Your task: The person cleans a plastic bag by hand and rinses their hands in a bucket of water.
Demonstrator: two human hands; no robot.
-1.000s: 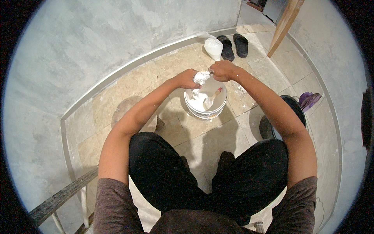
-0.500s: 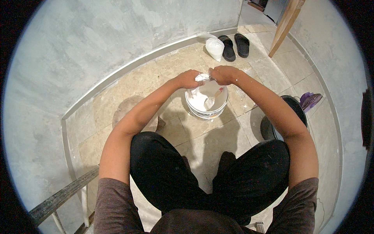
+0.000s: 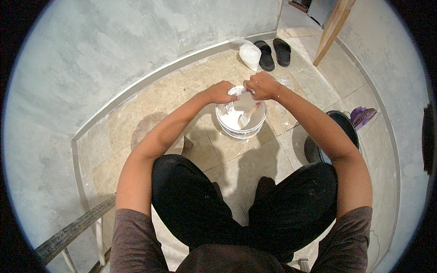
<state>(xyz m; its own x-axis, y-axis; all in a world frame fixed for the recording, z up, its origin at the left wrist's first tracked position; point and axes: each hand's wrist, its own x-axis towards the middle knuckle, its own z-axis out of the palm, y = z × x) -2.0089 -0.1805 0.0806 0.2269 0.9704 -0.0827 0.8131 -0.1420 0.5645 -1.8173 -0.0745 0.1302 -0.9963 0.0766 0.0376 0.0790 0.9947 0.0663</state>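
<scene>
Over the far rim of a white bucket, my left hand and my right hand are close together, fingers curled. Between them stretches a soft, crumpled white thing, which looks like a plastic bag smeared with white paste. Both hands are closed on it, the right one at its right end. Below the left hand, the white hangs down toward the bucket's inside. White paste lies in the bucket. A tool with a red-marked handle, perhaps a brush or scraper, leans against the inner right side.
A filled white plastic bag and black slippers are by the far wall. To the right are a dark bucket and a purple brush. A round stool stands left, near a wooden ladder-like rail. White spots mark the tiles.
My right hand has risen slightly and turned, its knuckles now higher. The left hand stays nearly in place, and the white thing is still between them.
</scene>
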